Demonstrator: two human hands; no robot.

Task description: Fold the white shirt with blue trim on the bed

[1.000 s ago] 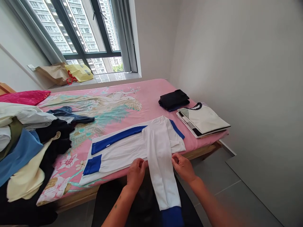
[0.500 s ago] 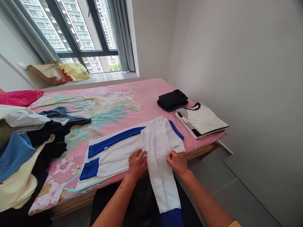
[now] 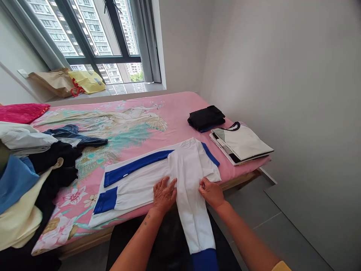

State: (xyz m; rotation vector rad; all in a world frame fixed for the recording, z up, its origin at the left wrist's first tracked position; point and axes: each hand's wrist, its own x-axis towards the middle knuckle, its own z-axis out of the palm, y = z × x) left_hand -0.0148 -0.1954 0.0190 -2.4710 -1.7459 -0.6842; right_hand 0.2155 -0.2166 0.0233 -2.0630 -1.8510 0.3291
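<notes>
A white long-sleeved top [image 3: 146, 174] with blue trim lies partly folded along the near edge of the bed. One sleeve rests folded back on its body with a blue cuff at the left; the other hangs over the bed's edge toward my lap, its blue cuff lowest. My left hand [image 3: 165, 194] lies on the body beside the hanging sleeve, fingers spread and thumb at the sleeve's edge. On the sleeve's other side, my right hand [image 3: 211, 192] pinches the white fabric between thumb and fingers.
Folded black clothes [image 3: 206, 118] and a stack of folded white shirts [image 3: 244, 141] sit at the bed's right end. Heaped loose clothes [image 3: 19, 184] cover the left side, near a red pillow [image 3: 24, 113]. Paper [image 3: 52, 82] and yellow bags [image 3: 88, 81] stand on the windowsill.
My left thumb has shifted slightly right against the sleeve's edge. My right hand keeps its pinch in nearly the same place. The view has tilted down a little.
</notes>
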